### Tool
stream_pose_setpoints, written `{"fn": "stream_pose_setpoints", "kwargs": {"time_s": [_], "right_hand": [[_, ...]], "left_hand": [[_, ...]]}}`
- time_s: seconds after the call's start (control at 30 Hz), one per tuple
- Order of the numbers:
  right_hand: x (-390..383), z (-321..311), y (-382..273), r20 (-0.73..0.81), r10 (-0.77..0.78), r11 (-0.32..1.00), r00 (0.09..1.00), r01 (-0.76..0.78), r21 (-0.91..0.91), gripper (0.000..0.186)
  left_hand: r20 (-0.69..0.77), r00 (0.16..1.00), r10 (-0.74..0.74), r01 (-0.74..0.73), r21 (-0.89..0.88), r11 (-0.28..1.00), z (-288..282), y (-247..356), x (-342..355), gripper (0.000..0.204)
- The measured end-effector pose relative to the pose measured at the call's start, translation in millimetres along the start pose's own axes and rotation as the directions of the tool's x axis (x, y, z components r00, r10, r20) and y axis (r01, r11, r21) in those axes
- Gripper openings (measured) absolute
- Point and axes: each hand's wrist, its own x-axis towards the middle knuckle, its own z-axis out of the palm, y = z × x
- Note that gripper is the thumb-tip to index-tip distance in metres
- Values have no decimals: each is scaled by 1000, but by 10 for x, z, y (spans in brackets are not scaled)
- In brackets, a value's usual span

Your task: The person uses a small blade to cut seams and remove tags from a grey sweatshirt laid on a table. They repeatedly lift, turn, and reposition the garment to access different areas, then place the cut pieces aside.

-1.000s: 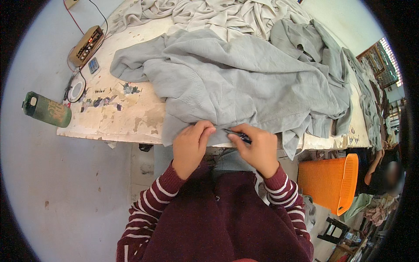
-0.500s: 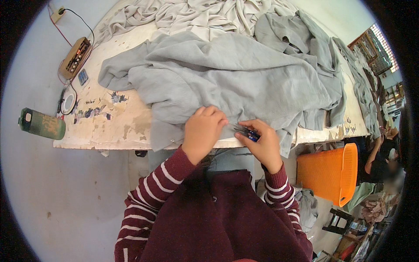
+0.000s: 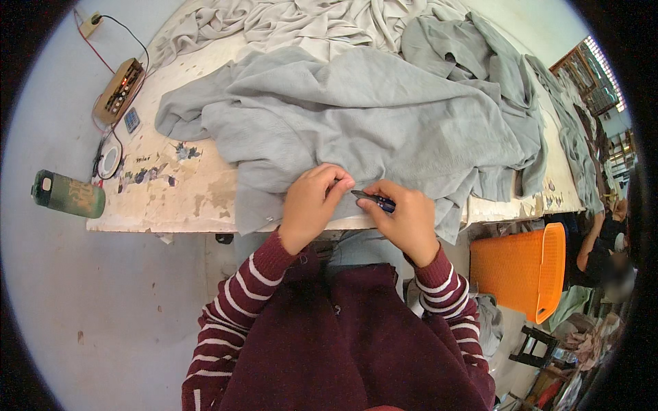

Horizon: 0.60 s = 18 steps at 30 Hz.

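Observation:
A grey garment point(image 3: 384, 130) lies in loose folds over the front of the table, its near edge hanging slightly over. My left hand point(image 3: 312, 205) is over its near part, thumb and fingertips pinched together; what they hold is too small to make out. Thread snips point(image 3: 384, 203) with dark blades and a blue handle are gripped in my right hand point(image 3: 411, 219). Their tip points at my left fingertips, with a small gap between. Whether the blades are touching the cloth cannot be told.
Pale cloth point(image 3: 295, 24) and more grey cloth point(image 3: 466, 48) are heaped behind. At left are a green bottle point(image 3: 68, 194), a brown box with knobs point(image 3: 120, 92) and cables. An orange basket point(image 3: 514, 270) stands right of my knees; another person's arm point(image 3: 589, 240) shows beyond it.
My right hand has turned, and the snips' tip has shifted left, closer to my left fingers. My left thumb now shows, pressed toward the fingertips.

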Motion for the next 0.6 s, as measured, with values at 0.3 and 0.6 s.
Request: {"fn": "stream_pose_setpoints", "kwargs": {"time_s": [0.3,0.6], "right_hand": [[-14,-74,86,-70,-1,968,998,18,250,24],[-1,169,-41,136,-461,887,877,450,104,43]], "left_hand": [[-522,850,71,-213,-217,953,-635,13,-176,8],[-117,930,348,-262,453,852,-1061,-208,-835,35]]}}
